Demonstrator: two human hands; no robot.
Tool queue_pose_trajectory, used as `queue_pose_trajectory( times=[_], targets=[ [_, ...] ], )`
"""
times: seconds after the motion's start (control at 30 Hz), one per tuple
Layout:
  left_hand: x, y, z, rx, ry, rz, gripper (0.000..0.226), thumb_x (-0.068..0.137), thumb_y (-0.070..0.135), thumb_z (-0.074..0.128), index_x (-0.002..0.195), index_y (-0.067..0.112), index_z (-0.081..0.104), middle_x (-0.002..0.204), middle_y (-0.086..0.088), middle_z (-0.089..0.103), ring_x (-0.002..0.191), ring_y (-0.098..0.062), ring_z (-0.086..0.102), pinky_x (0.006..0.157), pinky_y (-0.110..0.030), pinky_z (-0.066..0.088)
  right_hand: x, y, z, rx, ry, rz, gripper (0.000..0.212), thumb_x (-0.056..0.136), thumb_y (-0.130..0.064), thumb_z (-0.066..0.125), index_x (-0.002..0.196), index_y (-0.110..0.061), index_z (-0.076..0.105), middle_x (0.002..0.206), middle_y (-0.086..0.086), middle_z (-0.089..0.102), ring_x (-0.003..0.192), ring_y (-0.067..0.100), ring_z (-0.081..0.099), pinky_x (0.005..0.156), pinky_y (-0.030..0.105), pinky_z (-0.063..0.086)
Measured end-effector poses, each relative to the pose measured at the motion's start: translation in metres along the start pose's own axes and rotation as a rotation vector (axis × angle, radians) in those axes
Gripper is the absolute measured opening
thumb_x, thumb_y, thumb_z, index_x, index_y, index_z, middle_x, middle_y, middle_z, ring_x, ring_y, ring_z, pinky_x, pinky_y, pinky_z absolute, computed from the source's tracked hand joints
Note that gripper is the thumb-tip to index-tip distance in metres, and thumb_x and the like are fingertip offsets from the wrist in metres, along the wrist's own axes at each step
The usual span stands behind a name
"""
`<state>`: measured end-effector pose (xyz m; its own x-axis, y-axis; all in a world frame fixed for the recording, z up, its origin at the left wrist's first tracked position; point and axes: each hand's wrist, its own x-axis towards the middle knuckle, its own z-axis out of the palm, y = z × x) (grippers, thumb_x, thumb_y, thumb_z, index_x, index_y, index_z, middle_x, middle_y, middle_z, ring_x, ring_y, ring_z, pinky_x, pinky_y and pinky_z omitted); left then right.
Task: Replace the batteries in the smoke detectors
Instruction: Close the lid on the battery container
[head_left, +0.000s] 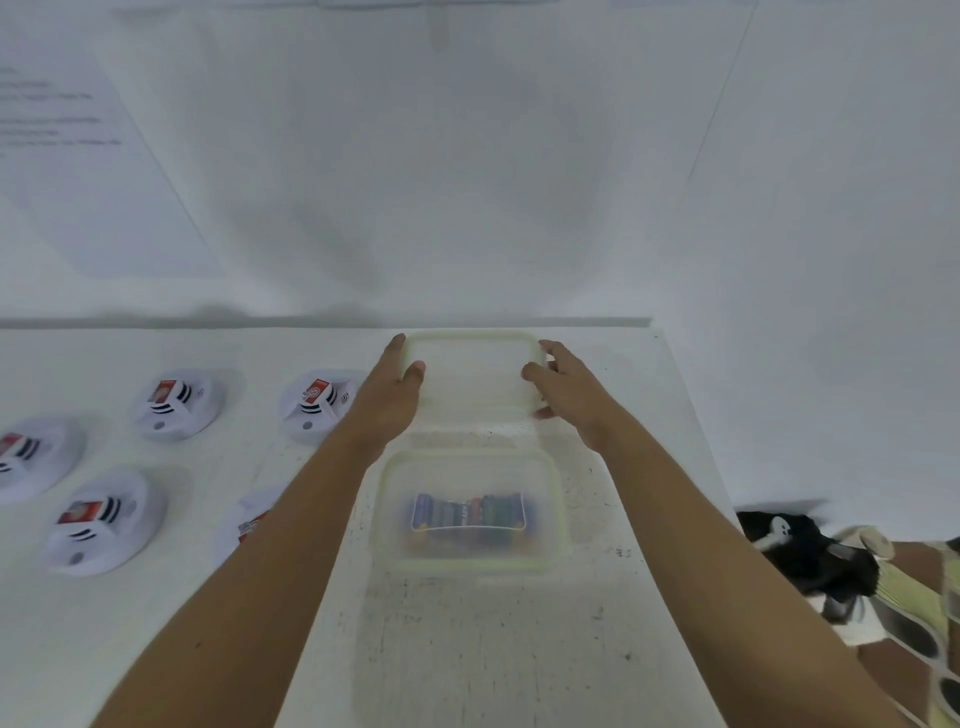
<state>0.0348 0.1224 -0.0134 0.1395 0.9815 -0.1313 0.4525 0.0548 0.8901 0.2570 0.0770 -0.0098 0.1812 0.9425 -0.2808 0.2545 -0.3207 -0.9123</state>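
The left hand (395, 387) and right hand (569, 397) each pinch one end of the clear lid (470, 379), thumbs on top. Whether it rests on the table (467, 649) I can't tell. Just behind the wrists sits the open container (385, 499) of batteries (467, 514). The smoke detectors (176, 405) lie off to the left hand's side. I'd lay the lid flat, away from both.
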Motion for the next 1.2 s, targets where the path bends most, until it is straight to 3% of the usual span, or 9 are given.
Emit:
queue_pose_trajectory(
  times=[0.07,0.23,0.5,0.67,0.77,0.9,0.97,1.07,1.2],
  targets=[
    [-0.001,0.0,0.003,0.012,-0.066,0.002,0.056,0.106,0.035,0.032,0.156,0.03,0.007,0.163,0.014,0.005,0.15,-0.008,0.006,0.123,-0.034,0.008,-0.003,-0.001,0.006,-0.038,-0.005,0.027,0.051,0.103,-0.034,0.042,0.152,-0.026,0.031,0.129,0.004,0.055,0.102,0.02,0.059,0.074,0.03,0.05],
    [0.0,-0.006,0.002,0.054,-0.098,0.033,0.062,0.103,0.05,0.032,0.156,0.035,0.003,0.163,0.016,0.003,0.15,-0.011,0.008,0.123,-0.04,0.01,-0.001,0.004,0.018,-0.096,0.03,0.004,0.064,0.1,-0.059,0.031,0.155,-0.028,0.021,0.151,0.009,0.04,0.134,0.032,0.046,0.11,0.056,0.042],
    [-0.002,-0.001,0.003,0.082,-0.094,0.043,0.061,0.103,0.048,0.032,0.156,0.034,0.003,0.164,0.01,0.008,0.149,-0.018,0.018,0.118,-0.035,0.017,0.002,0.006,0.023,-0.109,0.072,-0.038,0.063,0.099,-0.061,0.031,0.152,-0.027,0.026,0.144,0.011,0.046,0.128,0.033,0.052,0.106,0.06,0.045],
    [0.01,0.012,-0.008,0.134,-0.102,0.069,0.064,0.1,0.033,0.05,0.153,0.026,0.015,0.161,-0.003,0.016,0.145,-0.022,0.023,0.115,-0.038,0.026,0.002,0.002,0.014,-0.174,0.064,-0.051,0.061,0.106,-0.051,0.033,0.158,-0.021,0.023,0.147,0.007,0.047,0.127,0.028,0.051,0.107,0.051,0.046],
    [0.015,0.024,-0.013,0.26,-0.088,0.217,0.069,0.094,0.021,0.058,0.153,0.026,0.022,0.161,0.004,0.02,0.147,-0.014,0.019,0.119,-0.036,0.021,0.008,0.001,0.008,-0.127,0.082,-0.065,0.065,0.105,-0.049,0.041,0.16,-0.02,0.021,0.154,0.005,0.041,0.129,0.028,0.052,0.085,0.038,0.058],
    [0.019,0.029,-0.01,0.513,-0.136,0.254,0.071,0.089,0.054,0.061,0.148,0.022,0.038,0.151,-0.001,0.04,0.139,-0.021,0.036,0.113,-0.036,0.028,0.009,0.0,0.007,0.066,0.218,-0.053,0.061,0.105,-0.036,0.05,0.156,-0.016,0.026,0.144,0.008,0.048,0.111,0.022,0.059,0.062,0.022,0.056],
    [0.017,0.032,-0.006,0.545,-0.061,0.2,0.079,0.082,0.065,0.061,0.144,0.02,0.043,0.141,-0.007,0.048,0.129,-0.025,0.046,0.104,-0.039,0.038,0.008,0.002,0.006,0.157,0.271,-0.034,0.054,0.105,-0.034,0.049,0.153,-0.018,0.031,0.142,0.006,0.049,0.106,0.017,0.059,0.078,0.029,0.058],
    [0.011,0.035,0.005,0.657,0.031,0.173,0.082,0.081,0.074,0.054,0.138,0.016,0.045,0.131,-0.009,0.055,0.119,-0.027,0.054,0.093,-0.04,0.043,0.009,0.001,0.01,0.135,0.206,-0.014,0.052,0.106,-0.04,0.043,0.154,-0.024,0.031,0.147,0.003,0.049,0.126,0.023,0.054,0.108,0.045,0.048],
    [0.006,0.039,0.02,0.689,0.029,0.211,0.073,0.09,0.066,0.049,0.136,0.009,0.04,0.121,-0.014,0.06,0.113,-0.033,0.057,0.09,-0.04,0.045,0.007,-0.012,0.022,0.045,0.134,-0.045,0.056,0.109,-0.042,0.031,0.16,-0.025,0.017,0.16,0.005,0.036,0.143,0.027,0.041,0.118,0.047,0.035]
  ],
)
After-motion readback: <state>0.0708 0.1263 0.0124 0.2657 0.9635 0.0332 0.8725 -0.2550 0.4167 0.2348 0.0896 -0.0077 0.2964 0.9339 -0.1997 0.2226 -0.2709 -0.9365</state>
